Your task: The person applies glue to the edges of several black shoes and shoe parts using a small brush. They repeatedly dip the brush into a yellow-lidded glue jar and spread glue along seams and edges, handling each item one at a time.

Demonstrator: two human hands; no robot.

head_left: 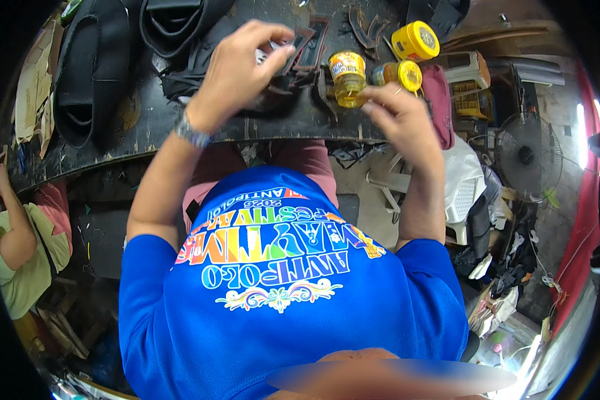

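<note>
My left hand (pixel 243 73) is over the dark worktable (pixel 247 127), thumb and fingers curled toward each other around something pale that I cannot make out. Close to its fingertips lie dark curved strips (pixel 311 47) with reddish edges. My right hand (pixel 400 113) pinches thumb and fingers together beside a glass jar (pixel 349 83) of yellow liquid with a yellow label; whatever is between those fingertips is too small to tell. Just past that hand, a second jar (pixel 397 75) with a yellow lid lies on its side. Behind it is a yellow tub (pixel 415 41).
Large black padded pieces (pixel 90 80) lie at the table's left, by torn cardboard (pixel 37 87). A maroon pouch (pixel 440 110) is at the right edge. Beyond are a white plastic chair (pixel 461 183) and a standing fan (pixel 527 157). Another person (pixel 30 247) sits at far left.
</note>
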